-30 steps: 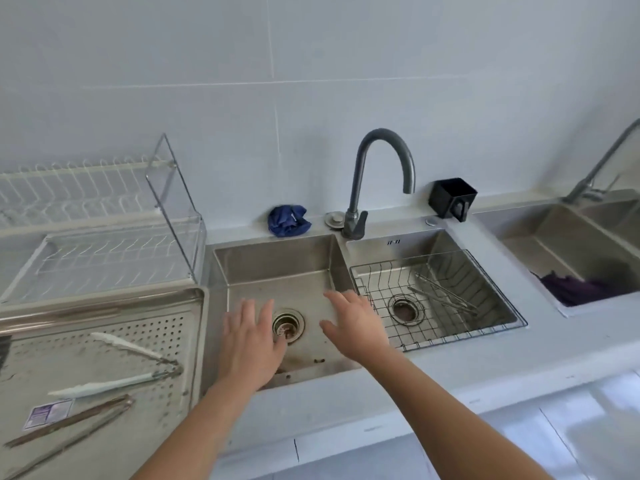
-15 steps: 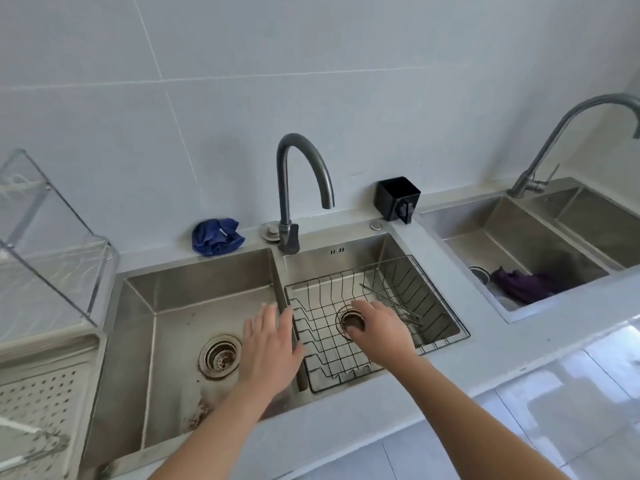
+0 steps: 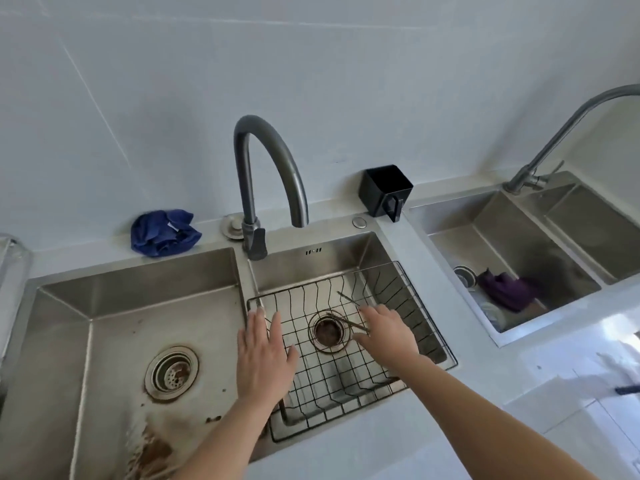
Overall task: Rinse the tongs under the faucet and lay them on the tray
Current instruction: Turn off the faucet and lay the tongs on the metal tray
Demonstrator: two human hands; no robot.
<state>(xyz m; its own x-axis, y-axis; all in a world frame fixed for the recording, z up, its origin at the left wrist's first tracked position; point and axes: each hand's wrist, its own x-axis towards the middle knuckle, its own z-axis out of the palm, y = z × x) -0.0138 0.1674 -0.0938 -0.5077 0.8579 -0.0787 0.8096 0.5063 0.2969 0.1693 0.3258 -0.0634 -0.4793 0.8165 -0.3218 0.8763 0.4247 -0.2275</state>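
Thin metal tongs (image 3: 347,301) lie in the black wire basket (image 3: 420,306) that sits in the right basin of the double sink. My right hand (image 3: 388,329) is open, fingers spread, right over the tongs' near end and hiding most of them. My left hand (image 3: 265,355) is open and flat above the divider between the two basins, holding nothing. The dark curved faucet (image 3: 270,161) arches over the right basin with no water running. The tray is out of view.
The left basin (image 3: 114,341) has a rusty drain and brown stains. A blue cloth (image 3: 162,232) and a black cup (image 3: 386,190) sit on the back ledge. A second sink (image 3: 512,244) with a purple cloth (image 3: 507,289) and its own faucet is to the right.
The view has swung right, away from the perforated tray with other tongs. Both hands moved from the left basin to the wire basket, the right hand reaching down onto the tongs.
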